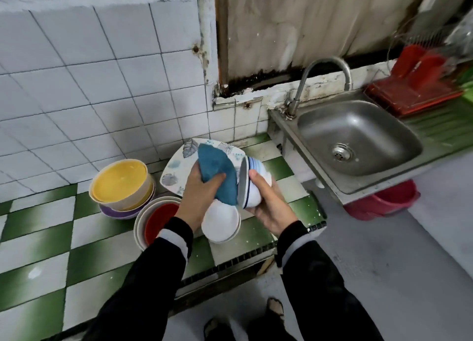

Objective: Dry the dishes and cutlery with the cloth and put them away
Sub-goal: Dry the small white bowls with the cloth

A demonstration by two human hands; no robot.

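Observation:
My left hand (197, 197) grips a blue cloth (220, 174) and presses it against the mouth of a white bowl with blue stripes (252, 181). My right hand (268, 202) holds that bowl tipped on its side above the counter. Below the hands a stack of white bowls (221, 225) stands on the green-and-white tiled counter (51, 238). A patterned square plate (179, 161) leans behind the hands. A yellow bowl stacked on a purple one (120, 184) and a red-lined bowl (158, 222) sit to the left.
A steel sink (358, 138) with a curved tap (325, 66) lies to the right. A red dish rack (414, 84) stands beyond the sink. A red bucket (384, 199) sits on the floor under the sink. White tiled wall (76, 84) backs the counter.

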